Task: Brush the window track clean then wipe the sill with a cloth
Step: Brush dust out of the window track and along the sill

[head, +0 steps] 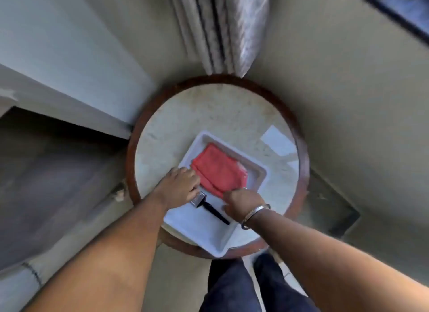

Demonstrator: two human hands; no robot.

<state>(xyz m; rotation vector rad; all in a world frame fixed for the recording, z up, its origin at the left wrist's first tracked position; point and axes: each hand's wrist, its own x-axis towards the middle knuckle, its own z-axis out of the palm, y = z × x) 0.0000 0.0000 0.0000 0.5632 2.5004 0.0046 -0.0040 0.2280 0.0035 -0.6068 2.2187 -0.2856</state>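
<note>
A white tray [209, 232] sits on a round marble-topped table [216, 109]. In the tray lies a folded red cloth [218, 170] and, nearer to me, a brush [210, 208] with a black handle and a metal ferrule. My left hand [180, 186] lies palm down over the brush's head, fingers curled around it, and hides the bristles. The handle points toward my right wrist. My right hand [241, 202], with a bangle on the wrist, is closed on the cloth's near corner.
A pleated curtain [222, 28] hangs behind the table. A dark window frame [404, 17] shows at the top right. A white ledge [58, 98] and a dark floor area lie to the left. My legs [234, 288] stand right at the table's near edge.
</note>
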